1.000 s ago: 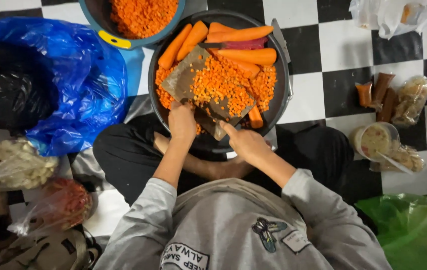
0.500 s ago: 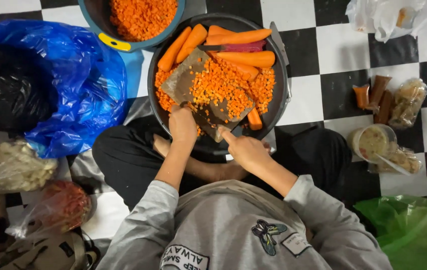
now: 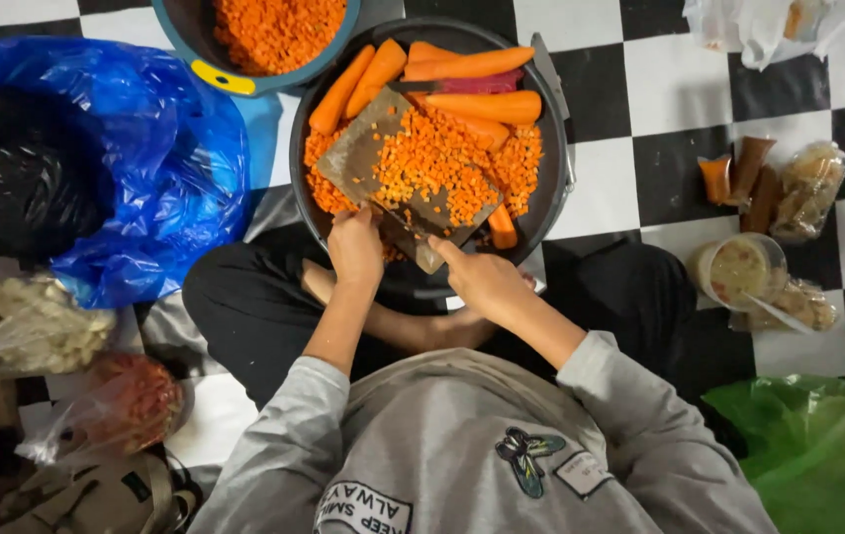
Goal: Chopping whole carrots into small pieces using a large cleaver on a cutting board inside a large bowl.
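A round dark pan on the checkered floor held whole carrots at its far side and a wooden board heaped with diced carrot. The left hand had its grip curled on the board's near edge. The right hand was closed round a knife at the board. Beyond the pan, a blue bowl was filled with more diced carrot. A blue bag lay left.

grey sweatshirt with pushed-up sleeves, a dragonfly patch, black trousers.
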